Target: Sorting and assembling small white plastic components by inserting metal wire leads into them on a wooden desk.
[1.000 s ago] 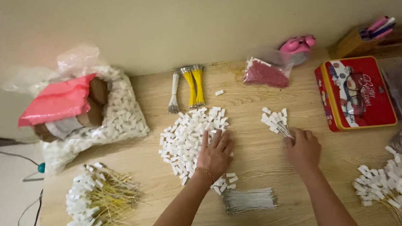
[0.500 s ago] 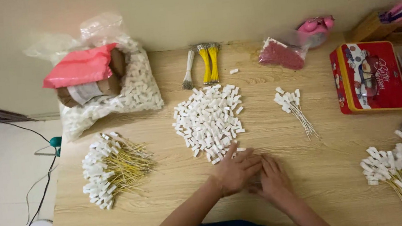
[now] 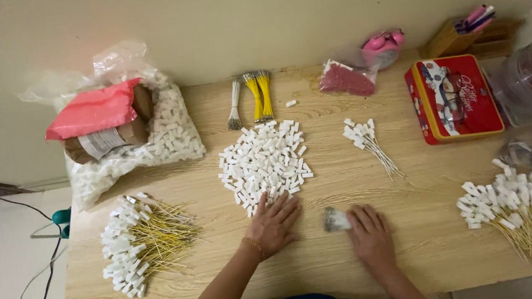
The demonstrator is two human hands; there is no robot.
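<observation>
Pale wood covers the desk (image 3: 417,232), which stands against a cream wall. At its far left corner slumps a clear plastic bag (image 3: 167,139) of white pieces with a pink packet on top; a red tin (image 3: 453,99) sits toward the far right edge. Mid-desk lies the loose pile of white caps (image 3: 266,162), with a finished heap of capped yellow wires (image 3: 138,243) toward the left edge and another heap (image 3: 508,201) toward the right. Smallest is the bundle of thin grey wires (image 3: 334,219), near the front edge.

The left hand (image 3: 274,223) lies flat, fingers spread, fingertips touching the near rim of the caps. The right hand (image 3: 370,235) rests palm-down with fingers loosely together, its fingertips on the right end of the grey bundle (whether it pinches any wire I cannot tell). The bundle lies between the hands, its long axis roughly left-right, nearer the right hand.
</observation>
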